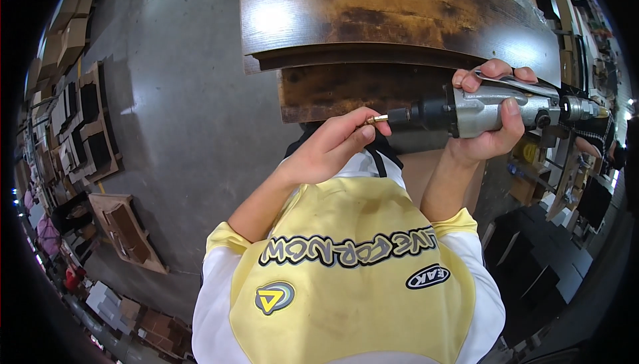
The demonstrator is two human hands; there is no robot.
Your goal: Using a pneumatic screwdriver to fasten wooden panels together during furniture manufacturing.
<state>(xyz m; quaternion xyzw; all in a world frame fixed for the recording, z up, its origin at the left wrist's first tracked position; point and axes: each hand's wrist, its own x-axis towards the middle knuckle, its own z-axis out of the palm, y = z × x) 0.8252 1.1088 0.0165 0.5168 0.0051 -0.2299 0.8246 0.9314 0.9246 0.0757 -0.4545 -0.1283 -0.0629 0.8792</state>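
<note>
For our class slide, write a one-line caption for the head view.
Right hand gripping a silver-and-black power tool, left hand pinching the metal bit at its tip, near brown wood-grain boards.

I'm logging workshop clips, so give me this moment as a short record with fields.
tool: silver-and-black pneumatic driver, about level, tip pointing left
right hand: wrapped around its body, fingertips over the lever
left hand: pinching small golden metal piece at its tip
ahead: dark wood-grain boards
ground: grey floor
</note>
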